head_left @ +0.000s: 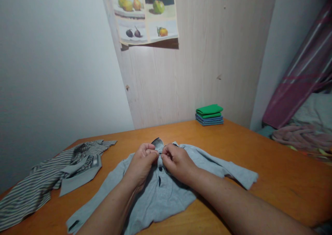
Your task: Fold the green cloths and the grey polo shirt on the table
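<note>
A light grey long-sleeved shirt (166,200) with a collar and dark buttons lies front up on the table, its sleeves spread to both sides. At the top of its button placket, just below the collar (157,144), my left hand (145,160) pinches the cloth. Close beside it, my right hand (176,160) is closed in a pinch on the same placket. The fingertips of both hands nearly meet, and whatever small part lies between them is hidden. Below the hands a dark button (160,169) and a dark gap in the placket show.
A striped shirt (38,179) with a grey collar lies crumpled at the left of the wooden table (280,186). Folded green and blue cloths (209,115) are stacked at the back near the wall. Beyond the right edge are heaped fabrics (301,138).
</note>
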The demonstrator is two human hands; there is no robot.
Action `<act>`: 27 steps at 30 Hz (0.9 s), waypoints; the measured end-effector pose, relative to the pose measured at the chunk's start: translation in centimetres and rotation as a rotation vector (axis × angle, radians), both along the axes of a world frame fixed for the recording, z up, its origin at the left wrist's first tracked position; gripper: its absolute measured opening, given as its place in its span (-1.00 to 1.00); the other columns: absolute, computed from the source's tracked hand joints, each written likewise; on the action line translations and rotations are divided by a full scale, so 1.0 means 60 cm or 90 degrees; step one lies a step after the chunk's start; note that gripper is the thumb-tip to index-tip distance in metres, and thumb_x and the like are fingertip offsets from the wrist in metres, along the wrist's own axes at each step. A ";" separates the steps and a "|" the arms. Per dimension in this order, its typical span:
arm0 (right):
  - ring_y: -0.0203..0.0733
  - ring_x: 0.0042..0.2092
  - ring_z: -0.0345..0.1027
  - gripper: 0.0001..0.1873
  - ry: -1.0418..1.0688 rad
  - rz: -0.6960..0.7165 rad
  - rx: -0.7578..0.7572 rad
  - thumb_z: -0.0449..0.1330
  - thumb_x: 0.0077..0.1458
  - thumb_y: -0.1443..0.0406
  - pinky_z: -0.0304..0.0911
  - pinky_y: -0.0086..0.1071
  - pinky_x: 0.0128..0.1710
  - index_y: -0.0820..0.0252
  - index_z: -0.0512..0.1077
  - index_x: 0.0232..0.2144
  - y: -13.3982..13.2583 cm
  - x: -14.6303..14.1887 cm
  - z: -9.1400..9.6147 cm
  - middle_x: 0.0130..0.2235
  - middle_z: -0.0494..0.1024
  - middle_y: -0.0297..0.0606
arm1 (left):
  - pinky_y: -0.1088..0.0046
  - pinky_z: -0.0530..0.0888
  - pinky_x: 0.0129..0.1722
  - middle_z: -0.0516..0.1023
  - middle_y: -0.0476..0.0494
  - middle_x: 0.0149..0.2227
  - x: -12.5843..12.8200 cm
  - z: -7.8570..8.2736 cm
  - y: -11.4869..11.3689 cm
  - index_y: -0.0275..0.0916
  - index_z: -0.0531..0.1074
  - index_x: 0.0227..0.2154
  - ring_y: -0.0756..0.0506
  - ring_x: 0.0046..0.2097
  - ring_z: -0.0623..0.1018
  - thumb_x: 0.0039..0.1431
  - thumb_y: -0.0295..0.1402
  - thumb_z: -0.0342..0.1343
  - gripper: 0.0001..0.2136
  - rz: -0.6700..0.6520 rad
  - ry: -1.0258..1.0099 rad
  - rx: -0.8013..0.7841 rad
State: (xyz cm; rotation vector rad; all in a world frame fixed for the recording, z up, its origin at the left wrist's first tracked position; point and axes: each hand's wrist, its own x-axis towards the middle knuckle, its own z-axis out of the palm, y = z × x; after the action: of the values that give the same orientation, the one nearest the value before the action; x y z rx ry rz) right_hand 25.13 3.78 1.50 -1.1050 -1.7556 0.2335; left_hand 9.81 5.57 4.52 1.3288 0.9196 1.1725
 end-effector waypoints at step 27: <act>-0.27 -0.37 0.28 -0.89 -0.037 0.027 0.030 0.12 0.14 0.45 0.08 -0.43 -0.35 0.16 0.33 -0.32 -0.001 0.006 0.002 -0.39 0.41 -0.38 | 0.54 0.32 -0.42 0.42 0.10 -0.47 -0.009 0.001 0.005 -0.24 0.33 -0.19 0.06 -0.48 0.39 -0.01 -0.40 0.27 -0.68 -0.038 -0.016 -0.024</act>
State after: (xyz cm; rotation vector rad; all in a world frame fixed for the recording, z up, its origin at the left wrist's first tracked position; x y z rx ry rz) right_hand 25.46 3.73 1.61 -1.0508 -1.8292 0.1866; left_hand 9.25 5.87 4.60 1.3004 0.8738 1.1187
